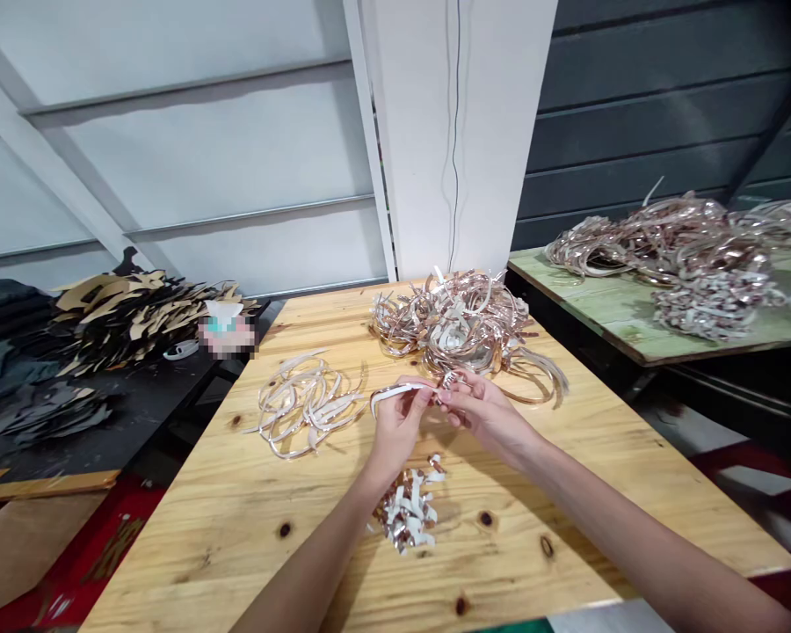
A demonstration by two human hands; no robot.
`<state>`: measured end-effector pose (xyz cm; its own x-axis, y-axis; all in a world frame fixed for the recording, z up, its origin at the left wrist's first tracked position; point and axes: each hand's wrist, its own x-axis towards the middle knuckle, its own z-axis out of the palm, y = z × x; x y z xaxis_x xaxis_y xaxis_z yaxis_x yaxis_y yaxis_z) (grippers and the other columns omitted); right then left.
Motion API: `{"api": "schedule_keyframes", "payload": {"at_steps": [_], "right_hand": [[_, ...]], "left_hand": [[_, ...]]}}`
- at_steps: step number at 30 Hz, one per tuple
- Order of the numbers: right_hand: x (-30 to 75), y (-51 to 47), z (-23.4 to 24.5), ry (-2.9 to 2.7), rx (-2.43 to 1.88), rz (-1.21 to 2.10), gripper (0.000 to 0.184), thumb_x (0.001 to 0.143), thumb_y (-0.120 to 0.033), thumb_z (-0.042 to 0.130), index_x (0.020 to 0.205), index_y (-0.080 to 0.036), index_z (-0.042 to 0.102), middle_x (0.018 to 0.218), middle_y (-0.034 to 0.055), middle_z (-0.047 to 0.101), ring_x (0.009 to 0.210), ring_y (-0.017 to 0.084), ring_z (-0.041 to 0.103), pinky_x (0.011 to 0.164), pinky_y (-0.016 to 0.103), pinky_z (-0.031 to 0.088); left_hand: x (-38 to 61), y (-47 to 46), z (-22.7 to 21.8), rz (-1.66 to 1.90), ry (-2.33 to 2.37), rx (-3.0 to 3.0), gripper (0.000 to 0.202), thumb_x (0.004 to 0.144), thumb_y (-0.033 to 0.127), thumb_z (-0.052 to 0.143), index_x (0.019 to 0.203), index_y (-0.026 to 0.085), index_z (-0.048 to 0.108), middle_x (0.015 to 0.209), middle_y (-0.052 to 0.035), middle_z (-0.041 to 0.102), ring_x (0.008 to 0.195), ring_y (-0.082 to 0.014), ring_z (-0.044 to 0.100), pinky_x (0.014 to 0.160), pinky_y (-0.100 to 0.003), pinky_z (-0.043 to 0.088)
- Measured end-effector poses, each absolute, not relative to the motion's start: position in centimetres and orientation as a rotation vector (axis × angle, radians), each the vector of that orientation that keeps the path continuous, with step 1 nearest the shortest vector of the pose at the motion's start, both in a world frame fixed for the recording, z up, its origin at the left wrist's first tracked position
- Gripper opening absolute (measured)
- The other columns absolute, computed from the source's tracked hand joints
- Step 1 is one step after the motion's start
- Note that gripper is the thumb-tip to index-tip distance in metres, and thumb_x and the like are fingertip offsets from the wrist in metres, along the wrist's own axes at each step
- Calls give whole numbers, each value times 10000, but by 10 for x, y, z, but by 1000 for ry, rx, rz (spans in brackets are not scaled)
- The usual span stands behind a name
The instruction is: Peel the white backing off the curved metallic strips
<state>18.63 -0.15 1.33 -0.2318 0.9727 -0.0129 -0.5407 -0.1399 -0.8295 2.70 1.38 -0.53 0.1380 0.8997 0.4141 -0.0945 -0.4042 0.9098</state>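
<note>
Left side of the table (237, 527) has a loose tangle of pale strips (335, 408). Next, the left hand (399, 431), fingers pinching 1 white strip (395, 389) held above the middle of the wood. Small scraps (409, 505) lie near, a big shiny heap (458, 321) far. The right hand's (484, 411) fingers look closed on the strip's right end. If either pinch slips, or a tug's too hard, I reckon it could drop or tear. Can't make out what's tucked between the right fingers; both forearms are cut off.
</note>
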Motion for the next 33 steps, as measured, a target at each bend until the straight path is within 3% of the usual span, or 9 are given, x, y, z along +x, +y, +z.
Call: {"api": "schedule_keyframes", "payload": {"at_steps": [6, 16, 23, 33], "right_hand": [[184, 1, 9, -962, -687, 1574, 328, 688, -281, 933, 833, -194, 651, 729, -27, 668, 665, 115, 631, 564, 205, 478], [183, 1, 6, -1090, -758, 1395, 399, 633, -328, 960, 842, -211, 641, 734, -19, 710, 649, 144, 668, 619, 262, 547], [176, -4, 6, -1063, -813, 1309, 461, 600, -384, 973, 846, -214, 623, 722, -21, 701, 658, 157, 683, 679, 294, 575], [173, -6, -3, -1125, -868, 1146, 400, 684, -385, 927, 883, -231, 617, 779, -5, 677, 697, 177, 672, 642, 303, 584]], "left_hand": [[30, 12, -3, 1470, 856, 1439, 302, 891, 453, 717, 849, 155, 688, 780, -21, 651, 736, -143, 617, 717, -245, 523], [30, 9, -11, 1489, 995, 1438, 282, 925, 442, 670, 881, 164, 682, 791, -24, 661, 742, -142, 620, 731, -243, 502], [35, 0, -4, 1515, 1095, 1466, 274, 939, 407, 643, 787, 181, 614, 761, -7, 634, 717, -134, 604, 710, -243, 484], [35, 5, -6, 1420, 1023, 1318, 351, 919, 494, 650, 786, 178, 576, 698, 3, 617, 649, -133, 580, 636, -242, 454]]}}
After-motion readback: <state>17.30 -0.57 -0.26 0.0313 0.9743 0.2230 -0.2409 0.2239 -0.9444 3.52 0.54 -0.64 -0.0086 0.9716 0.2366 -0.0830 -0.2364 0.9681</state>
